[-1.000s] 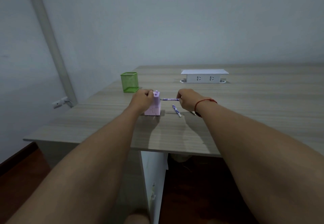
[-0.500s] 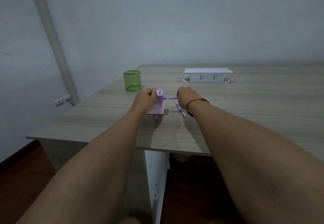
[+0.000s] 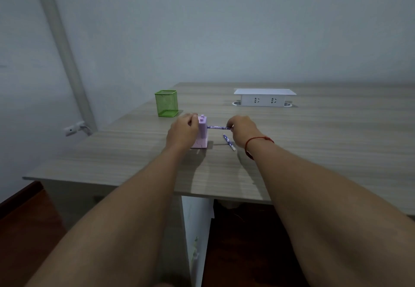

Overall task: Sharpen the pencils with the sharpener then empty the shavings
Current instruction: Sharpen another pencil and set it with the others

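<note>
A small pink box-shaped sharpener [image 3: 202, 132] stands on the wooden table [image 3: 314, 143]. My left hand [image 3: 182, 132] grips its left side, fingers curled round the top. A purple patterned pencil [image 3: 217, 127] sticks out level from the sharpener's right face. My right hand [image 3: 243, 130], with a red string at the wrist, pinches the pencil's outer end. A second purple pencil [image 3: 229, 142] lies flat on the table just below my right hand.
A green mesh pencil cup [image 3: 166, 103] stands behind the sharpener to the left. A white socket box [image 3: 264, 97] sits at the table's back middle. The table's near edge runs across below my forearms; a wall socket [image 3: 74, 127] is at left.
My right hand, still pinching the pencil, moved closer to the sharpener a moment ago and now sits slightly farther right again. My left hand stays on the sharpener.
</note>
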`<state>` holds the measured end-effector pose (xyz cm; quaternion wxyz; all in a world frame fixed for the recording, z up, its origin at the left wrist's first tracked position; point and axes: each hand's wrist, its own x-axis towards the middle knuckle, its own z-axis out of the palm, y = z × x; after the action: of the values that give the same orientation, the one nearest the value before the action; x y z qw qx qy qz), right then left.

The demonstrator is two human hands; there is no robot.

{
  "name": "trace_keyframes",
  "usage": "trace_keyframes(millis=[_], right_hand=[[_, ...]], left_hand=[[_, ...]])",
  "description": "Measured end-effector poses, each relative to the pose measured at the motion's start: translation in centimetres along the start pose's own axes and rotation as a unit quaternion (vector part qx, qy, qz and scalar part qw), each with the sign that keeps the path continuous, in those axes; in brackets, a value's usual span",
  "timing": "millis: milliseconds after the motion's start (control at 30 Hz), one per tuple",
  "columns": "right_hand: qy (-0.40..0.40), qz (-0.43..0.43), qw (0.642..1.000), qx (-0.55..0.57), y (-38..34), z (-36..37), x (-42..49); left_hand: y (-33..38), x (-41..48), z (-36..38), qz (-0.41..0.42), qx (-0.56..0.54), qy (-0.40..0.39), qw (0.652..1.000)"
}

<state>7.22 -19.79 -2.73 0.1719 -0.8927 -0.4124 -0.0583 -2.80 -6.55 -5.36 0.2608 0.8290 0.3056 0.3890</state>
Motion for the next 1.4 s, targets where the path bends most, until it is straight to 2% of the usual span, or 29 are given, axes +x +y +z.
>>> trace_keyframes(millis=[100,567,1067,1267,1400], right_hand=[[-0.034,0.001,0.999,-0.004,0.2,-0.3,0.2],[0.034,-0.068,0.996,-0.044,0.8,0.5,1.0],[0.038,-0.094,0.994,-0.047,-0.5,1.3,1.7],[0.042,-0.096,0.992,-0.069,-0.9,1.2,1.6],[0.042,-0.082,0.992,-0.085,-1.1,1.1,1.1]], left_hand=[[0.1,-0.1,0.4,0.001,0.034,0.028,0.999],[0.5,-0.2,0.5,0.018,0.081,0.042,0.996],[0.9,-0.3,0.7,0.043,0.098,0.049,0.993],[0.8,-0.2,0.6,0.036,0.083,0.04,0.995],[0.8,0.3,-0.3,0.043,0.063,-0.005,0.997]])
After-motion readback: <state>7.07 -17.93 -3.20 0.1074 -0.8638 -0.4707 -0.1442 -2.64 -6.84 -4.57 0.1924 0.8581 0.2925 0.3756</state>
